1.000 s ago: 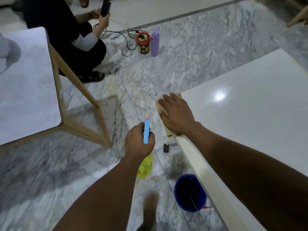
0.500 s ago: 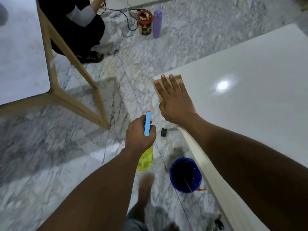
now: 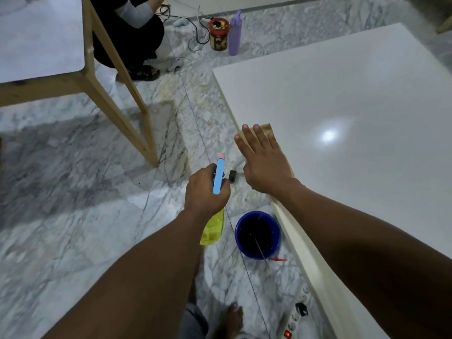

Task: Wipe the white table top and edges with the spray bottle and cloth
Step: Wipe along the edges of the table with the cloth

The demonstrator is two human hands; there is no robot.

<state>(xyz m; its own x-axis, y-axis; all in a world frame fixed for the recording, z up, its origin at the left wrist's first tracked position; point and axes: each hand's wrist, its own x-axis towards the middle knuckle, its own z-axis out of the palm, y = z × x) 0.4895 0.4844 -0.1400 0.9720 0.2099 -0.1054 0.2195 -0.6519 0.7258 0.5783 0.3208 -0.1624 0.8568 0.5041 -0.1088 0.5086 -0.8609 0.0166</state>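
Note:
The white table (image 3: 354,99) fills the right side, its left edge running toward me. My right hand (image 3: 264,162) lies flat, fingers spread, pressing a tan cloth (image 3: 266,128) onto the table's left edge. Only the cloth's far tip and right border show past the hand. My left hand (image 3: 206,189) is closed around a spray bottle (image 3: 212,228) with a yellow body and a blue trigger head, held over the floor just left of the table.
A blue bucket (image 3: 258,234) with dark liquid stands on the marble floor against the table edge. A power strip (image 3: 296,319) lies near my foot. A wooden-legged table (image 3: 41,42) stands at left, a seated person (image 3: 132,33) behind it, with a jar (image 3: 219,34) and purple bottle (image 3: 235,33).
My right hand has slid the cloth back along the table's left edge, away from the far corner. The left hand keeps the spray bottle in the same place relative to me.

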